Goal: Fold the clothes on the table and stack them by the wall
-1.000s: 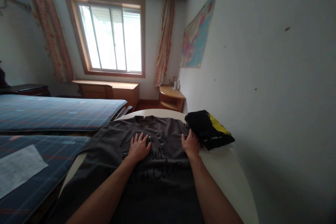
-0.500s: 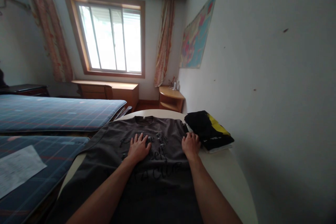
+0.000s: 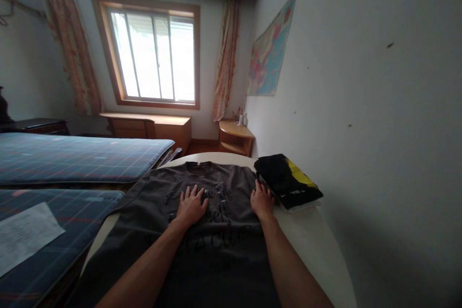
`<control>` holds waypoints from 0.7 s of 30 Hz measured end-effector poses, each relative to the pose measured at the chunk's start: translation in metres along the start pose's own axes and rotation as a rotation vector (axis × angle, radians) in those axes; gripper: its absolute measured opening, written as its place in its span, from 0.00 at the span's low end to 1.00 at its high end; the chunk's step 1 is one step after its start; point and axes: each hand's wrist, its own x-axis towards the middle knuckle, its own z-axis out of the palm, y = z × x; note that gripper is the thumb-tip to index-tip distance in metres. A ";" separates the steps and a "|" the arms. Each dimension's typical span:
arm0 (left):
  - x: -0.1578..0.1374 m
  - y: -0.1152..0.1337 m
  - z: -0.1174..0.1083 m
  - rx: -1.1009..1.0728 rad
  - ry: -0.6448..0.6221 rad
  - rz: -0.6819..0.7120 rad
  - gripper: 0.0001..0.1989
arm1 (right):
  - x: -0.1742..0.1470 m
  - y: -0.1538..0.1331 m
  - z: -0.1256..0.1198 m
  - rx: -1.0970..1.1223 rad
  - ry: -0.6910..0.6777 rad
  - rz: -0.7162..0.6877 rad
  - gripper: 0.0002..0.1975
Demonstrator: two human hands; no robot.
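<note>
A dark grey T-shirt (image 3: pixel 231 255) with black lettering lies spread face up, its neckline at the far side. My left hand (image 3: pixel 192 204) rests flat on the chest print with the fingers spread. At the shirt's right edge, by the sleeve, my right hand (image 3: pixel 262 198) lies palm down, its fingers apart and pointing away from me. Just beyond its fingertips is a stack of folded clothes (image 3: pixel 288 183), with a black and yellow garment on top and a white layer below.
The shirt and stack lie on a round white table (image 3: pixel 306 240), close to the right-hand wall. Two plaid mattresses (image 3: pixel 86 159) are on the left, the nearer one bearing a sheet of paper (image 3: pixel 31 233). A wooden desk (image 3: pixel 169 127) and corner shelf (image 3: pixel 236 130) stand beyond.
The fingers of my right hand have straightened from a curled pose and stretch forward beside the folded stack. My left hand stays on the shirt's print. The view has tilted up slightly.
</note>
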 end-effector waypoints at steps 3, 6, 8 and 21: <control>0.000 -0.001 0.001 0.000 0.008 0.002 0.29 | 0.001 0.001 0.000 0.005 -0.008 0.009 0.28; 0.001 -0.001 0.001 -0.001 0.001 0.001 0.29 | 0.002 0.001 -0.001 0.009 -0.026 0.022 0.27; 0.000 -0.001 0.000 -0.003 -0.004 -0.001 0.29 | 0.003 0.000 -0.002 0.017 -0.022 0.031 0.27; 0.002 -0.001 0.004 -0.029 -0.013 -0.004 0.30 | 0.016 -0.027 -0.044 -0.028 0.210 -0.134 0.28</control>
